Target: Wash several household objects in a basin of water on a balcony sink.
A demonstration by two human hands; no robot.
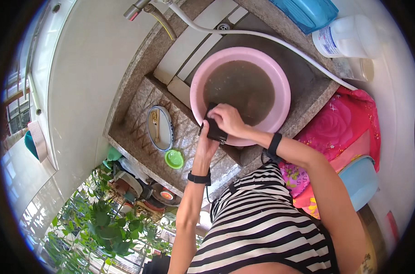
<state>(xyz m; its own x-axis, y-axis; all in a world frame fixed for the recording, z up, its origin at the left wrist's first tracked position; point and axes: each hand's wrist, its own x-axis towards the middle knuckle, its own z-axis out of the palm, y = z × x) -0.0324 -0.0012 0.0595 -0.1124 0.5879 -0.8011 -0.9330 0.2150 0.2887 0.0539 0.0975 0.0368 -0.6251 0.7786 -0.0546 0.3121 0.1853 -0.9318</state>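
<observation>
My left hand (pixel 207 139) holds a flat, dark, wet-looking object (pixel 216 133) at its left edge, with the thumb pointing up along it. I cannot tell exactly what the object is. Curled over its upper part is my right hand (pixel 229 120), fingers bent against the surface; whatever lies beneath them is hidden. Both hands are over the near left rim of a pink plastic basin (pixel 283 89). Murky brown water (pixel 240 90) fills much of the basin, which stands in a stone sink (pixel 305 92).
Left of the basin, the ribbed stone ledge (pixel 135 113) bears an oval dish (pixel 164 132) with a wooden-handled brush (pixel 157 126) and a small green bowl (pixel 174 159). A white hose (pixel 279 39) crosses the sink. At right are a white plastic jug (pixel 351 37), pink fabric (pixel 344 120) and a blue basin (pixel 360 183).
</observation>
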